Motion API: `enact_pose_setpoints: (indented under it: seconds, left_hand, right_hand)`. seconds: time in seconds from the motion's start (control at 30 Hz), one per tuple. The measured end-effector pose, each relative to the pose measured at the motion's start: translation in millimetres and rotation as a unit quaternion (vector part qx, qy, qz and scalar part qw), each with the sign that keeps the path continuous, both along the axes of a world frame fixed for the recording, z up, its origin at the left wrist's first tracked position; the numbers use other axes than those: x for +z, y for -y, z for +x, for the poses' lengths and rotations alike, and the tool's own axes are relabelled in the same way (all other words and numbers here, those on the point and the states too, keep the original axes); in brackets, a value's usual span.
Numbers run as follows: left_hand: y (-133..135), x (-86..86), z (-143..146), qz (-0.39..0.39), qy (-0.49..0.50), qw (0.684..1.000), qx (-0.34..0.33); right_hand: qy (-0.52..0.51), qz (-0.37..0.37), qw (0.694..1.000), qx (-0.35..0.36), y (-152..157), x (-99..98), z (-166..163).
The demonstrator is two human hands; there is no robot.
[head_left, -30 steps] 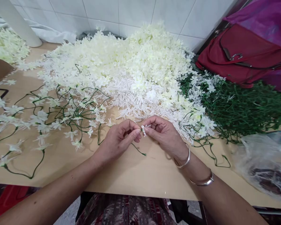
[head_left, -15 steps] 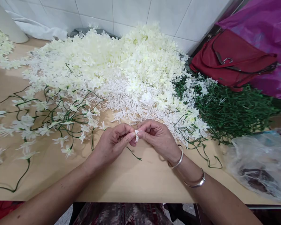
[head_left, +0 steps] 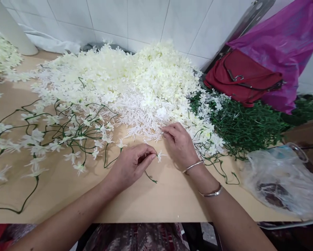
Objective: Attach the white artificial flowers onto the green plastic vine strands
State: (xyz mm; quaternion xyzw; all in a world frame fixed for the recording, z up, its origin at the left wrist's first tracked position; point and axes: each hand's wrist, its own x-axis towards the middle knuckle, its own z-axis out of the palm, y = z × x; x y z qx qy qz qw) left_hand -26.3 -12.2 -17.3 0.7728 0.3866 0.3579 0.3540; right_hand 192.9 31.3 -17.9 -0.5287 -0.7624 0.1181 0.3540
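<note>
My left hand (head_left: 132, 164) is closed in a pinch on an artificial flower stem, just below its small white flower (head_left: 160, 156). The stem's green lower end (head_left: 150, 177) shows beneath the fingers. My right hand (head_left: 178, 144) is at the near edge of a heap of thin white stamens (head_left: 138, 116). Its fingers are bent together, touching or close to the stamens; whatever sits between the tips is hidden. Behind lies a big pile of cream-white petal flowers (head_left: 159, 75). Flowered green stems (head_left: 75, 134) spread over the table to the left.
At right are a heap of bare green stems (head_left: 250, 125), a red handbag (head_left: 245, 76), a purple plastic bag (head_left: 274, 52) and a clear plastic bag (head_left: 284, 177). A tiled wall (head_left: 146, 21) stands behind the table (head_left: 169, 202). A white pipe (head_left: 15, 28) rises at the back left.
Both hands were together on the white flower. My right hand has let go and moved away, up to the stamen heap. My left hand keeps the stem, its flower now in view.
</note>
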Motion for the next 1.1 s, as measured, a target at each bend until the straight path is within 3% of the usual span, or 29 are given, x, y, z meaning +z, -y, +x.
enact_pose_setpoints:
  seconds: [0.27, 0.37, 0.5, 0.63, 0.8, 0.93, 1.1]
  left_hand:
    - [4, -2.9, 0, 0.078, -0.016, 0.997, -0.006]
    - [0, -3.5, 3, 0.105, -0.003, 0.994, 0.031]
    - [-21, 8.1, 18, 0.080, 0.022, 0.989, 0.126]
    - [-60, 23.2, 45, 0.066, -0.016, 0.979, 0.191]
    - [-104, 21.8, 70, 0.085, -0.032, 0.964, 0.250]
    - [-112, 18.2, 73, 0.091, -0.034, 0.962, 0.256]
    - [-100, 29.8, 63, 0.070, -0.021, 0.965, 0.251]
  right_hand:
    - [-0.087, 0.014, 0.992, -0.086, 6, 8.4, 6]
    - [-0.082, 0.034, 0.994, -0.070, 6, 9.8, 6]
    - [-0.075, 0.081, 0.993, -0.047, 11, 12.2, 3]
    - [-0.093, 0.082, 0.991, -0.053, 16, 12.4, 6]
    - [-0.068, 0.072, 0.993, -0.068, 12, 8.7, 14]
    - [-0.056, 0.075, 0.994, -0.060, 9, 7.7, 15]
    - [-0.056, 0.082, 0.994, -0.043, 13, 10.2, 12]
